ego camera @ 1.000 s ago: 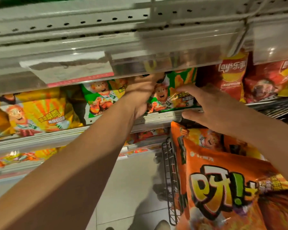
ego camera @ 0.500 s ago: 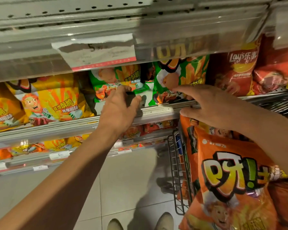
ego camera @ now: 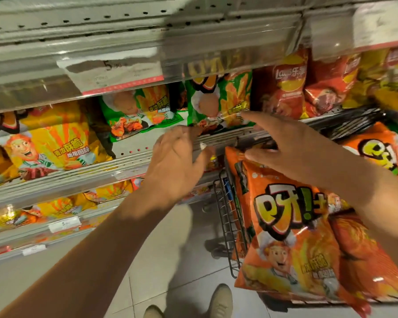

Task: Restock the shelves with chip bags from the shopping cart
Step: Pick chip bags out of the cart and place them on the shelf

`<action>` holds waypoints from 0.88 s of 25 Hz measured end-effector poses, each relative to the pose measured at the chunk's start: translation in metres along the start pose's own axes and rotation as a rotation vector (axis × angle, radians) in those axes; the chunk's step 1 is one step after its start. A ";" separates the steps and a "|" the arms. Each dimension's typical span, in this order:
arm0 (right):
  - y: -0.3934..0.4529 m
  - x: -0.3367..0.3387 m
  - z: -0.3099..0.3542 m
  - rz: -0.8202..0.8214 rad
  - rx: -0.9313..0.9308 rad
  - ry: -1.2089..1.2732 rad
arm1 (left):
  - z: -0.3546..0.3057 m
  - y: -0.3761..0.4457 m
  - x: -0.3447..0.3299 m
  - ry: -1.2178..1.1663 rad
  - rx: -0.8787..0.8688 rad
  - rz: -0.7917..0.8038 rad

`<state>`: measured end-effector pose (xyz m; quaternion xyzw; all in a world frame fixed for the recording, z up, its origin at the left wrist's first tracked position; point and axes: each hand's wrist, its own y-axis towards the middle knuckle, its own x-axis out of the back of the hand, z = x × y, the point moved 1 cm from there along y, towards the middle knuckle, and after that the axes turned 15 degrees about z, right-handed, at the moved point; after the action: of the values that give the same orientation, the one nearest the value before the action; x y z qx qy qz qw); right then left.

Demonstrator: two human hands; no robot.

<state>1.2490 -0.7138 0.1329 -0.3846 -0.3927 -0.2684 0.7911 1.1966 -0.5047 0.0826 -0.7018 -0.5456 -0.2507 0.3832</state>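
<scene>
While the orange chip bags (ego camera: 292, 228) are stacked nearest in the shopping cart (ego camera: 228, 216), neither hand is gripping: the left hand (ego camera: 175, 166) and right hand (ego camera: 292, 145) are spread, empty. One cart bag should probably be grasped by its top edge and stood beside the green chip bags (ego camera: 218, 102) on the shelf (ego camera: 133, 154) beyond.

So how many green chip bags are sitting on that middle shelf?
2. One glossy green chip bag leans left of centre; the other stands just right, behind the right hand. More may hide behind them.

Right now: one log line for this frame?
left hand: open, empty | right hand: open, empty | green chip bags: on shelf | orange chip bag: in shopping cart
</scene>
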 end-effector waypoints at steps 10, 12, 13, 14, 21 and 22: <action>-0.194 -0.012 -0.070 -0.333 -0.387 0.129 | -0.122 0.002 -0.037 -0.179 -0.359 0.041; -0.215 -0.016 -0.088 -0.372 -0.465 0.143 | -0.142 0.006 -0.047 -0.152 -0.403 0.053; -0.226 -0.016 -0.096 -0.386 -0.497 0.152 | -0.155 0.009 -0.052 -0.146 -0.422 0.072; -0.237 -0.016 -0.102 -0.398 -0.515 0.158 | -0.166 0.012 -0.055 -0.144 -0.434 0.096; -0.302 0.015 -0.177 -0.552 -0.659 0.234 | -0.271 0.064 -0.072 -0.019 -0.478 0.223; -0.307 0.016 -0.191 -0.563 -0.683 0.246 | -0.282 0.077 -0.079 0.034 -0.454 0.254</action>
<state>1.1140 -1.0439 0.1933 -0.4669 -0.2740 -0.6308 0.5559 1.2672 -0.7876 0.1656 -0.8285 -0.3763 -0.3283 0.2534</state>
